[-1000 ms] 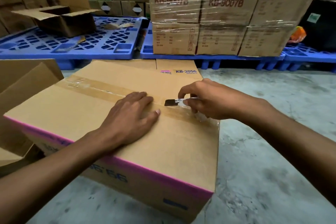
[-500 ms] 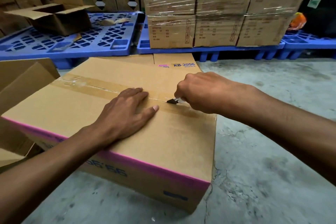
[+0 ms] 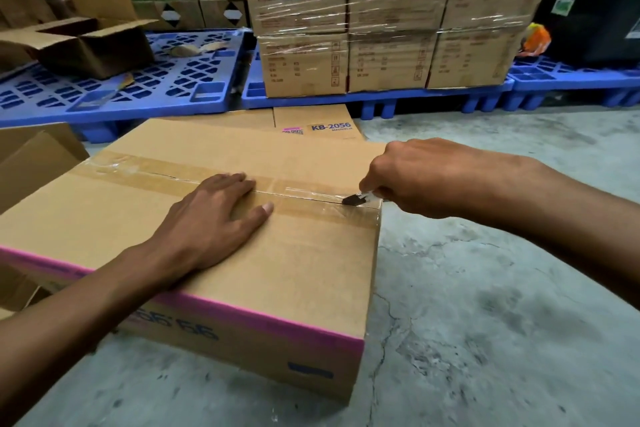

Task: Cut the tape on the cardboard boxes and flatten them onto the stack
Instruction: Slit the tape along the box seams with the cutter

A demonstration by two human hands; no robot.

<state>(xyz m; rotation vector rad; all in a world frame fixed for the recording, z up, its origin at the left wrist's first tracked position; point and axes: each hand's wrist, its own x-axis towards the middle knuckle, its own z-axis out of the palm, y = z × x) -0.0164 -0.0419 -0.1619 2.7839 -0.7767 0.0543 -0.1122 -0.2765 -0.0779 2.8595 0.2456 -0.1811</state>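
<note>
1. Tape (image 3: 304, 196) runs along the box (image 3: 277, 270) top seam, right under the left hand (image 3: 211, 222), which lies flat with fingers spread.
2. Right hand (image 3: 415, 180) is clamped on a cutter (image 3: 358, 198) at the box's edge.
3. Tip: I'd keep the blade shallow, slicing away from the holding hand.

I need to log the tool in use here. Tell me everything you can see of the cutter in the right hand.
Only the tip of the cutter shows: a short dark blade on a pale, whitish body. The right hand grips it, hiding the rest. It lies low and points left along the clear tape, at the right end of the cardboard box top, with the blade tip at the centre seam.
</note>
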